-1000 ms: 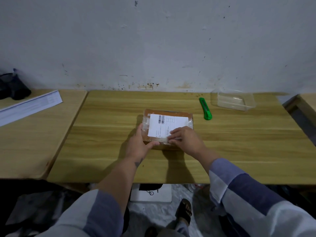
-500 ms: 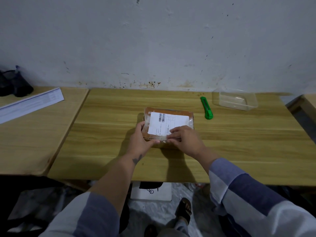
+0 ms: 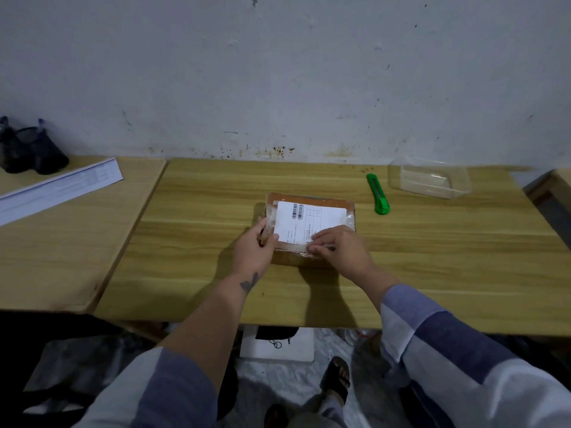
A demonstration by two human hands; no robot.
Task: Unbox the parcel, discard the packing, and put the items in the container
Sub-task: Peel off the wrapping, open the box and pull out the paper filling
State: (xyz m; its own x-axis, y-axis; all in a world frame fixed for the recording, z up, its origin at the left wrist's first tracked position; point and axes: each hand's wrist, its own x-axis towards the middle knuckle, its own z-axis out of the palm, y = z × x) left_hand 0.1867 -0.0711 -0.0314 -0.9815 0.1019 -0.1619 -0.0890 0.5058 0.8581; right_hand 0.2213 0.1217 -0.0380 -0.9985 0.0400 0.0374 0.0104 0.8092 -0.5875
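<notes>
A small brown cardboard parcel [image 3: 312, 208] with a white shipping label and clear tape lies in the middle of the wooden table [image 3: 432, 257]. My left hand [image 3: 255, 251] grips its near left corner, thumb on top. My right hand [image 3: 340, 248] rests on the near edge, fingertips pressing at the tape and label. A clear plastic container [image 3: 431, 180] stands empty at the back right. A green utility knife [image 3: 377, 194] lies between the parcel and the container.
A second wooden table [image 3: 61, 236] adjoins on the left, with a white paper sheet [image 3: 58, 189] and dark objects [image 3: 27, 152] by the wall. The grey wall runs right behind the tables. Another table edge [image 3: 553, 193] shows at far right.
Both hands stay on the parcel's near edge. My left thumb has shifted slightly up the left side; the right fingertips keep working at the tape. The parcel has not moved.
</notes>
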